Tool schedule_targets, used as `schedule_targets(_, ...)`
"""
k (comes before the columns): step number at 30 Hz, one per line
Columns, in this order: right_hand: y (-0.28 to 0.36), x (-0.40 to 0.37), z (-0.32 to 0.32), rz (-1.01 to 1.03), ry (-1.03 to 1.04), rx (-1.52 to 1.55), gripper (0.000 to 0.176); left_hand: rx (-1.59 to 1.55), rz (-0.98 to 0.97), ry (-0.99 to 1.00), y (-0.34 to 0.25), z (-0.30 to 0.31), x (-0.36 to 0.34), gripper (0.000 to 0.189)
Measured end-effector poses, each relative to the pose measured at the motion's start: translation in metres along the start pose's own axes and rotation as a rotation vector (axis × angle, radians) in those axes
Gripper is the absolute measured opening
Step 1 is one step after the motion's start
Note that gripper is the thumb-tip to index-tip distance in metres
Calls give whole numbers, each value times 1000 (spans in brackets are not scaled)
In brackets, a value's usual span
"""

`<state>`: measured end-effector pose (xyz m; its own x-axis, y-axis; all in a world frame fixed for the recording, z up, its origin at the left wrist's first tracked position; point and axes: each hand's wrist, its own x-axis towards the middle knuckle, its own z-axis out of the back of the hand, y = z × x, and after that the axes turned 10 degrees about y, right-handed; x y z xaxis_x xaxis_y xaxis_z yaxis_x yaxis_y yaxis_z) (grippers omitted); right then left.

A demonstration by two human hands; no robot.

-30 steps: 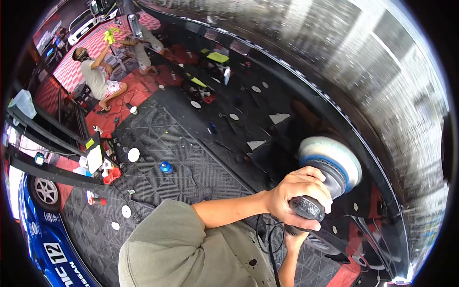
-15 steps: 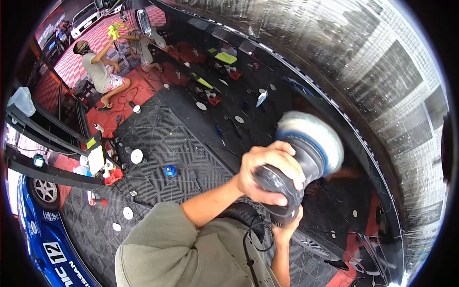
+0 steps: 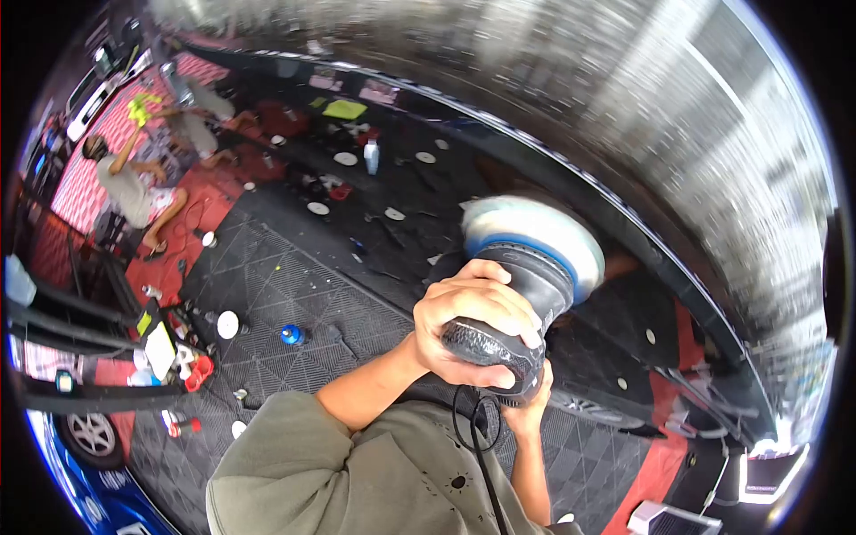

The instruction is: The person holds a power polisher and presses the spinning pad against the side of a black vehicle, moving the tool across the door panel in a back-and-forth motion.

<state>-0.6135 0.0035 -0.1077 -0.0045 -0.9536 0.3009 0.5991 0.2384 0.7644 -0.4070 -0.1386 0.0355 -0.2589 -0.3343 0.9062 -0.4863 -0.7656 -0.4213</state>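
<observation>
My left hand (image 3: 477,323) wraps over the black polisher (image 3: 535,276), fingers across its top and thumb underneath. My right hand (image 3: 532,401) closes around its lower rear end, partly hidden behind the body. A white pad (image 3: 535,227) with a blue backing sits on the polisher's head, its outline a little blurred. It faces the glossy black car panel (image 3: 401,192) and appears to lie against it. From the machine's rear, a black cord (image 3: 481,464) loops down in front of my shirt.
A blue-capped bottle (image 3: 292,334) and a white round pad (image 3: 228,325) are on the dark tiled floor (image 3: 294,294). A red tray (image 3: 198,373) holds bottles by a black post. Another person (image 3: 129,187) crouches at the far left, holding a yellow cloth (image 3: 141,109). A lamp (image 3: 771,473) stands lower right.
My view has turned, shifting the surroundings leftward and bringing the lamp into sight at lower right. The polisher appears further left in view, with both hands keeping their hold.
</observation>
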Motion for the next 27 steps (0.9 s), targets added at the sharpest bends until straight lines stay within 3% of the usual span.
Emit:
schedule_targets(4,-20,-21,34,-97,-7,128,89,-49,-28,8,6,-52,9,44)
schedule_targets(14,-64,-68,112,-104,-68,28,89,52,-5,115,13,-156,27,46)
schedule_targets(18,-116,-97,128,-126,-47,112,82,45,-2,120,17,-195,32,45)
schedule_targets(19,-123,-101,134,-150,0,77,76,44,0,119,18,-204,34,44)
schedule_targets(22,-112,-105,140,-129,-181,272,64,51,17,98,19,-234,39,40)
schedule_targets(23,-112,-108,149,-125,-83,257,50,60,7,90,18,-242,43,39)
schedule_targets(27,-102,-112,157,-272,-108,266,55,65,-16,95,15,-272,67,37)
